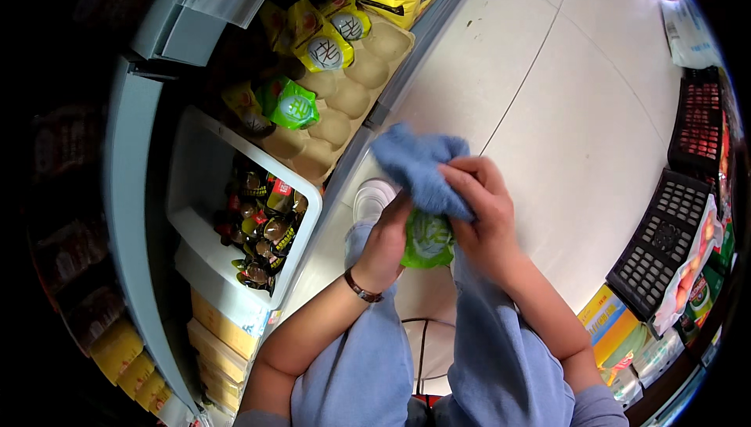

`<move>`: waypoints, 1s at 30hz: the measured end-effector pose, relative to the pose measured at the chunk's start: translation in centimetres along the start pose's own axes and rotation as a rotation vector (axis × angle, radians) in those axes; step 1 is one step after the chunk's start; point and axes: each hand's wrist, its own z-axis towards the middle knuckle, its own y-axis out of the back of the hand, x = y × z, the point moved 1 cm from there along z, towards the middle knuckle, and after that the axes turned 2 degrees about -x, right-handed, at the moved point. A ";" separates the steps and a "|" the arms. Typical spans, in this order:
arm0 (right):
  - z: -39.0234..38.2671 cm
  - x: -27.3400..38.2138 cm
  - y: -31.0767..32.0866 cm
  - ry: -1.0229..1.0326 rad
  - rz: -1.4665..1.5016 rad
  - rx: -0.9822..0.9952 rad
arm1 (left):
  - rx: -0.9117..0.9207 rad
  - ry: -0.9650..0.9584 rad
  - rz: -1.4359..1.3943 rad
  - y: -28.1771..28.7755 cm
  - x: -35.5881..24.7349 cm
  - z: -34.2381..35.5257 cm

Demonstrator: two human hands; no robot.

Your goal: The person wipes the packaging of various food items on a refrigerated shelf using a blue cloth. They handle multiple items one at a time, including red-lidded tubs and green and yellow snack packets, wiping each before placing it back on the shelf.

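A fuzzy blue cloth [420,167] is bunching in folds; a shiny green packet [429,241] is showing at its six o'clock edge.

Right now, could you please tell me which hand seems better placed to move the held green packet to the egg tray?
Probably the left hand: it appears to hold the green packet and is nearer the egg tray, while the right hand grips the blue cloth.
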 end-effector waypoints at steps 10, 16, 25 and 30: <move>-1.1 -0.1 0.1 -0.086 0.020 0.133 | -0.077 -0.003 -0.057 1.1 -0.8 -0.3; -3.5 -3.1 2.4 -0.666 0.522 -0.516 | -0.133 -0.026 -0.037 -1.0 -3.6 -0.5; 2.4 0.2 -1.1 0.237 -0.118 0.135 | -0.117 -0.144 0.187 2.1 1.2 0.1; 0.3 -5.6 0.7 -0.744 0.566 -0.015 | -0.003 0.089 0.081 -0.4 -2.2 -1.2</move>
